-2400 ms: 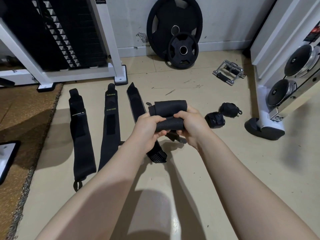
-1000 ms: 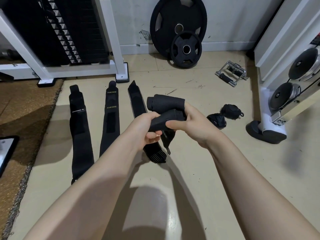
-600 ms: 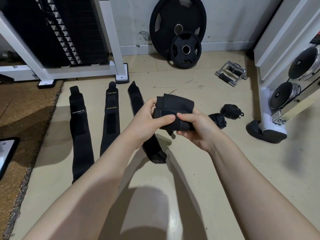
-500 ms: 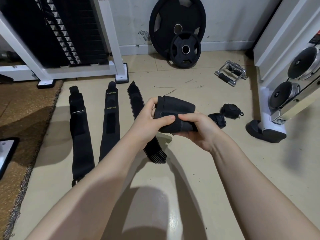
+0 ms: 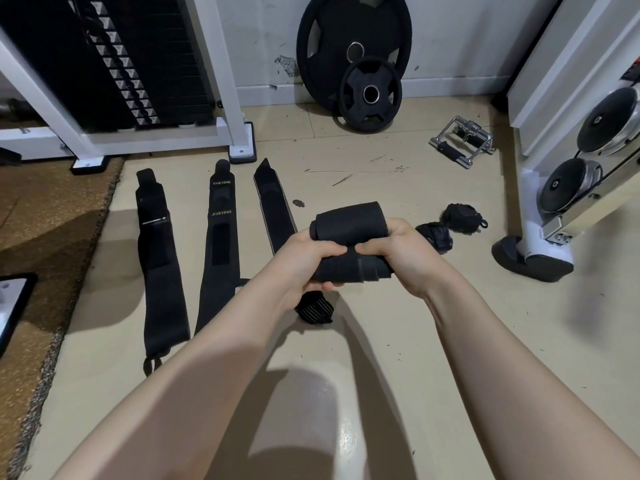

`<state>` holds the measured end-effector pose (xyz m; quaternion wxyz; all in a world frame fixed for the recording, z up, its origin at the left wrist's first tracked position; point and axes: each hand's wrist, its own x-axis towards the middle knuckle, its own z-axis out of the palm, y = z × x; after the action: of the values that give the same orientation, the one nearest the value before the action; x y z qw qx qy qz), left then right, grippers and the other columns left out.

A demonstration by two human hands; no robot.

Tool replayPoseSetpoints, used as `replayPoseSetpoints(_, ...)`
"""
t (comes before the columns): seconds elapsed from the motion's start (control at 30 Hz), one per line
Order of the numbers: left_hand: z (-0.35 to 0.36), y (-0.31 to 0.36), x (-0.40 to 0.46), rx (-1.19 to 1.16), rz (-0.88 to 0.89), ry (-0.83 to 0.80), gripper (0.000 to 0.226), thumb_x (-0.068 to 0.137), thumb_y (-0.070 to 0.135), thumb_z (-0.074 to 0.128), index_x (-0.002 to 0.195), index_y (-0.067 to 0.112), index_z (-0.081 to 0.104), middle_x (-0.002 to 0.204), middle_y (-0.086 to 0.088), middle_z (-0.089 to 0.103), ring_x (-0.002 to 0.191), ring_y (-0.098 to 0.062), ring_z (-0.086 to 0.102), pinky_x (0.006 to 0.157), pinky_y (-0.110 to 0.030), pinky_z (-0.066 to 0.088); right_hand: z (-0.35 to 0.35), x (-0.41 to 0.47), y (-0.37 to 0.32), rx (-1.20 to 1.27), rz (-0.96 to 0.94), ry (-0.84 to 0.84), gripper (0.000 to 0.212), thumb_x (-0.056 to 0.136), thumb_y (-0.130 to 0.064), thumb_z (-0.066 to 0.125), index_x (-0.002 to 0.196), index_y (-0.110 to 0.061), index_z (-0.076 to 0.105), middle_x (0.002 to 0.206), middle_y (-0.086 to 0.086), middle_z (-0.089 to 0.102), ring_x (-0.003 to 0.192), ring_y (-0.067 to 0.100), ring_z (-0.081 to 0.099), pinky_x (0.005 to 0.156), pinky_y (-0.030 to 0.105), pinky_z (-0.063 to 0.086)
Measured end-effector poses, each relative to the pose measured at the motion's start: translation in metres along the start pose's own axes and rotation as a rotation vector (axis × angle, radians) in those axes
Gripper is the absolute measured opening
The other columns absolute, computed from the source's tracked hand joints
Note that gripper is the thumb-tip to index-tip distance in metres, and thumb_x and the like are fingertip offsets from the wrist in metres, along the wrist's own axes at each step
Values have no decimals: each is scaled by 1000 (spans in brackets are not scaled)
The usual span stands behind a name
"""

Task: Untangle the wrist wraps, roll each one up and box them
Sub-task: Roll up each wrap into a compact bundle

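Observation:
Both my hands hold one black wrist wrap [image 5: 349, 223] above the floor, partly rolled into a thick coil. My left hand [image 5: 304, 261] grips its left end and my right hand [image 5: 401, 251] grips its right end, thumbs meeting at the middle. Three black wraps lie flat side by side on the floor: a left one [image 5: 157, 258], a middle one marked XUEYING [image 5: 220, 244] and a right one [image 5: 275, 209] whose near end my left hand hides. Two rolled wraps [image 5: 434, 233] [image 5: 462, 213] sit on the floor to the right. No box is in view.
A white weight-stack machine frame [image 5: 221, 81] stands at the back left, beside a brown mat [image 5: 45, 216]. Two black weight plates [image 5: 353, 46] lean on the wall. A metal cable handle [image 5: 460, 143] lies at the back right, near a white machine base [image 5: 533, 251].
The roll has grown thicker as my hands turned the wrap over itself. The hanging tail seen earlier is now wound in, and both thumbs have come together on top.

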<state>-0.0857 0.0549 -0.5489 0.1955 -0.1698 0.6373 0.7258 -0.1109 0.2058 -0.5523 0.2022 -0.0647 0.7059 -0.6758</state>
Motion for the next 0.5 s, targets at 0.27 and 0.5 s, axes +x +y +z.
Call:
replayPoseSetpoints(0.27, 0, 2, 2, -110, -239, 214, 16, 89, 6, 42, 79, 15, 50, 66, -6, 51, 27, -13, 39, 27, -11, 18, 9, -3, -3, -92, -30, -233, 39, 82, -9, 67, 116, -24, 53, 109, -8, 62, 92, -5, 61, 73, 12, 47)
replayPoseSetpoints(0.5, -12, 3, -1, -251, -86, -47, 20, 95, 22, 45, 99, 8, 59, 79, -11, 59, 43, -18, 54, 35, -17, 40, 11, 0, -6, 93, 0, -12, 36, 86, 7, 56, 109, -21, 59, 92, -2, 67, 81, 9, 65, 62, 21, 50)
